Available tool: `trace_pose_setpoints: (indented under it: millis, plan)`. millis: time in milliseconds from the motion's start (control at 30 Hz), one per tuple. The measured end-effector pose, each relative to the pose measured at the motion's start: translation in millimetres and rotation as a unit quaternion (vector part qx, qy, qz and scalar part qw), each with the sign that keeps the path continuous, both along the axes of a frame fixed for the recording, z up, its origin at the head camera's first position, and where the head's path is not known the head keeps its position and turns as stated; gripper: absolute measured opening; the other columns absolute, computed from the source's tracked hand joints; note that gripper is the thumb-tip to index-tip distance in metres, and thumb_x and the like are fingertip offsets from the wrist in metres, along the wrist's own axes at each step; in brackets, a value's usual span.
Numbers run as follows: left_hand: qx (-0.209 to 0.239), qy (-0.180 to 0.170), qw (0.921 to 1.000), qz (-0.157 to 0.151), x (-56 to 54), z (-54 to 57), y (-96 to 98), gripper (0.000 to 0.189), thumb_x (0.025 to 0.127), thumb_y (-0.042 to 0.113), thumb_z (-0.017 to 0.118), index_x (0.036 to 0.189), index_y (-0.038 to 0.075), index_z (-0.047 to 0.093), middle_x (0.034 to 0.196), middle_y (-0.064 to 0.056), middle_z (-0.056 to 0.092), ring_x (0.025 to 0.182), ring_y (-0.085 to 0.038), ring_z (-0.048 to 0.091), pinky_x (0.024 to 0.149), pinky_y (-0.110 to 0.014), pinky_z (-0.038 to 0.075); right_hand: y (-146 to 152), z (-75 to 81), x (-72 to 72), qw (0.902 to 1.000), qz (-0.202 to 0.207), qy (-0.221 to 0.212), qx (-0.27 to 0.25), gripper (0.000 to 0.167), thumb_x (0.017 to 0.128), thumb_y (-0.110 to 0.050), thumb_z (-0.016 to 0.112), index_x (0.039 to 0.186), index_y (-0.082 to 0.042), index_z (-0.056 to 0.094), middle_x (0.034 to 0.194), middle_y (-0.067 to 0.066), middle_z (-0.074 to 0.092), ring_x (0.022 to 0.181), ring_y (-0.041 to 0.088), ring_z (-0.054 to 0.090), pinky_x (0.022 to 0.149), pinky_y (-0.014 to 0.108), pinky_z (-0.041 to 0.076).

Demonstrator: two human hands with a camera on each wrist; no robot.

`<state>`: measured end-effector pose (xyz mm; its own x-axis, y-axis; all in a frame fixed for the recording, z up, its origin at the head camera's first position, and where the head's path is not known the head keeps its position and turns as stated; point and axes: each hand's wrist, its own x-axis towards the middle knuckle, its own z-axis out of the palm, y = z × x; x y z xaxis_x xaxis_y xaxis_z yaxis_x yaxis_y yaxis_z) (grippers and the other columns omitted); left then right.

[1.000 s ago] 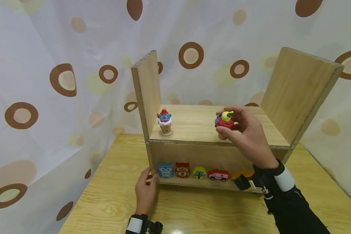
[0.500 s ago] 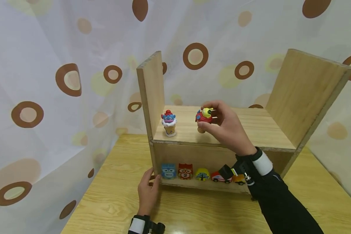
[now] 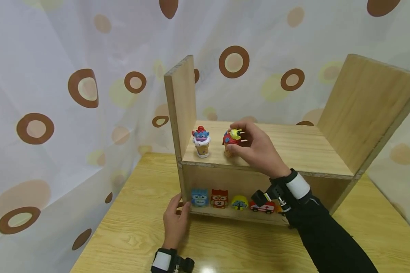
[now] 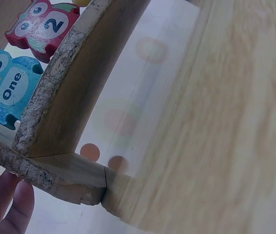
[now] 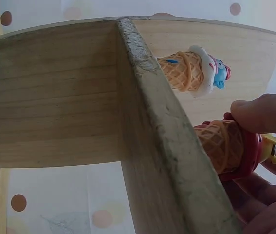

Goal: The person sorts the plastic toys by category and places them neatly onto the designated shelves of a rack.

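My right hand (image 3: 259,149) pinches an ice-cream-cone toy figure with a red middle and yellow head (image 3: 231,138), upright at the upper board of a wooden shelf (image 3: 294,151). In the right wrist view its waffle cone (image 5: 223,146) stands behind the board's front edge, which hides its base. To its left stands a similar cone figure with a blue face and white collar (image 3: 202,142), apart from it. My left hand (image 3: 175,223) grips the lower left side of the shelf, thumb in front; in the left wrist view its fingers (image 4: 23,202) lie along the outer side.
On the lower board stand a blue owl block marked One (image 3: 199,198), a red owl block marked 2 (image 3: 219,199), a yellow tree block (image 3: 240,203), a red ambulance (image 3: 264,207) and a partly hidden orange toy. Tall side panels (image 3: 369,113) flank the upper board.
My right hand has carried the red and yellow cone figure leftward along the upper board, then lowered it beside the blue-faced figure. My left hand has stayed on the shelf's side.
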<state>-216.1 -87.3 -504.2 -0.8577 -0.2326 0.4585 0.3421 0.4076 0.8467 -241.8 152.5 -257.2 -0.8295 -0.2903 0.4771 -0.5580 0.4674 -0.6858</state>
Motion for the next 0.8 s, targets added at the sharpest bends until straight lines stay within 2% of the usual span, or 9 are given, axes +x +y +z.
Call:
trace_pose_setpoints:
  millis: [167,333,433,633,800]
  plan:
    - [-0.007,0.005,1.0,0.005,-1.8,-0.1,0.2,0.036,0.095,0.012,0.066,0.13,0.015,0.064,0.125,-0.007,0.067,0.097,-0.024,0.069,0.073,-0.025,0.057,0.3,-0.5,-1.4,1.0,0.002,-0.003,0.004,0.051,0.091,-0.006,0.07,0.138,-0.002,0.049,0.127,0.018,0.057,0.108,0.029,0.062,0.093,0.045,0.054]
    - [-0.006,-0.011,0.9999,0.009,0.5,-1.4,1.9,0.036,0.094,0.012,0.067,0.13,0.013,0.064,0.125,-0.008,0.067,0.097,-0.024,0.069,0.073,-0.025,0.057,-0.7,-2.2,0.1,0.9998,0.002,-0.01,0.016,0.05,0.092,-0.009,0.069,0.137,-0.004,0.048,0.123,0.017,0.057,0.107,0.029,0.06,0.091,0.046,0.054]
    - [-0.005,-0.015,0.9998,0.009,1.7,-1.8,2.7,0.036,0.094,0.012,0.066,0.13,0.013,0.064,0.125,-0.008,0.067,0.098,-0.024,0.069,0.073,-0.024,0.056,-1.0,-3.3,1.5,0.9998,0.002,-0.008,0.019,0.05,0.092,-0.009,0.069,0.137,-0.005,0.047,0.125,0.017,0.057,0.107,0.03,0.06,0.09,0.047,0.055]
    - [-0.006,-0.013,0.9998,0.014,0.6,-2.8,2.0,0.035,0.095,0.013,0.066,0.129,0.015,0.064,0.125,-0.007,0.068,0.098,-0.024,0.069,0.074,-0.024,0.056,-4.0,-2.6,1.9,0.9992,0.004,0.001,0.039,0.062,0.091,-0.012,0.071,0.145,-0.006,0.041,0.128,0.019,0.056,0.111,0.032,0.062,0.093,0.047,0.055]
    - [-0.002,-0.024,0.9997,0.009,0.5,-1.7,2.1,0.035,0.096,0.016,0.065,0.13,0.016,0.063,0.126,-0.007,0.067,0.1,-0.024,0.069,0.075,-0.023,0.056,-4.5,-1.5,1.5,0.9984,0.001,-0.003,0.057,0.061,0.091,-0.013,0.072,0.144,-0.007,0.042,0.126,0.018,0.058,0.111,0.03,0.064,0.093,0.046,0.056]
